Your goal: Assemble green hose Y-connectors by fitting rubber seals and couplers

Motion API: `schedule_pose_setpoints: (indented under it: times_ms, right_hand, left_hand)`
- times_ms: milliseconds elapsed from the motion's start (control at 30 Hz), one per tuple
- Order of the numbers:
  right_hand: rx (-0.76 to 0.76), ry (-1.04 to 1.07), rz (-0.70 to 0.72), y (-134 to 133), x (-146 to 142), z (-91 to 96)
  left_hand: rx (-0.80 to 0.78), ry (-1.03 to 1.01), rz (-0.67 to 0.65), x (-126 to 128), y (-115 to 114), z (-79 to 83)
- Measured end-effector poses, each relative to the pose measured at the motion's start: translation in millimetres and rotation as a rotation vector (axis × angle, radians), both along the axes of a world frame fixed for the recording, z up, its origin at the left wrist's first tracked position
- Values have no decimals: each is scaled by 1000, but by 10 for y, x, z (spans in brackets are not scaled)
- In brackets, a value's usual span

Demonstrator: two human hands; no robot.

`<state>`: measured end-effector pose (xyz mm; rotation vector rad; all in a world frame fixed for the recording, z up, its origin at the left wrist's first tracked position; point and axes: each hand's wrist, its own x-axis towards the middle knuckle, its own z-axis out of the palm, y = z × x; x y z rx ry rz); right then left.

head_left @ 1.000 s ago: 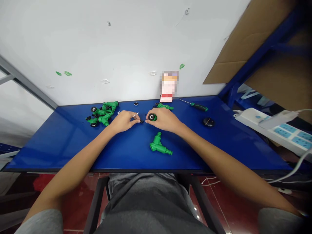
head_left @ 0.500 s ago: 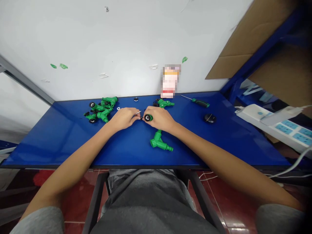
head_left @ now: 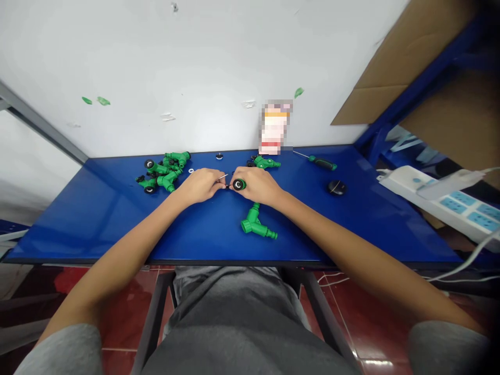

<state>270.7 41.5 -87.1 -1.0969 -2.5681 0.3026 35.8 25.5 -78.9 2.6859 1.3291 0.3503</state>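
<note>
My right hand (head_left: 258, 184) is closed round a green hose fitting (head_left: 238, 184) whose black-ringed open end faces me. My left hand (head_left: 201, 184) pinches a thin metal pick (head_left: 223, 177) and a tiny black piece, with its fingertips almost touching the fitting's mouth. Both hands rest on the blue table (head_left: 94, 224) near its middle. A green Y-shaped fitting (head_left: 257, 224) lies just in front of my right wrist.
A pile of green fittings (head_left: 162, 173) lies at the back left, another fitting (head_left: 265, 163) behind my right hand. A green-handled screwdriver (head_left: 320, 162) and a black round cap (head_left: 336, 187) lie to the right. A white power strip (head_left: 441, 203) sits on the far right.
Both hands have drawn closer together; the left fingertips with the pick now meet the mouth of the fitting. The camera tilted slightly.
</note>
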Motion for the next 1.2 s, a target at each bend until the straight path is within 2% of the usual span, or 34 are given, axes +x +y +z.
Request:
schedule_pose_setpoints:
  times_ms: [300,500,633,733,833,933,1067,1200]
  right_hand:
    - [36,-89,-34,-88,-46,98]
    - [5,-59,-34,-76,-24,99]
    - [-55,175,9,19,39,64]
    - [-78,422,16,74,77,61]
    - [-165,635,11,67,76,90]
    - [-279,785,-3,21,46,134]
    - [-299,850,-15,-40,14,177]
    - [-195,816,15,-107,10,212]
  left_hand:
    - [36,62,35,58,-58,35]
    - [-18,-49,5,-15,-16,31]
    - [-36,-217,5,-98,23,84]
    - [-93,-490,67,-101,17,128]
    - [-248,-829,127,-36,-24,144]
    - [-459,-1038,167,56,-87,142]
    - [-576,-1131,160,153,-170,148]
    - [-608,-1148,149,184,-223,161]
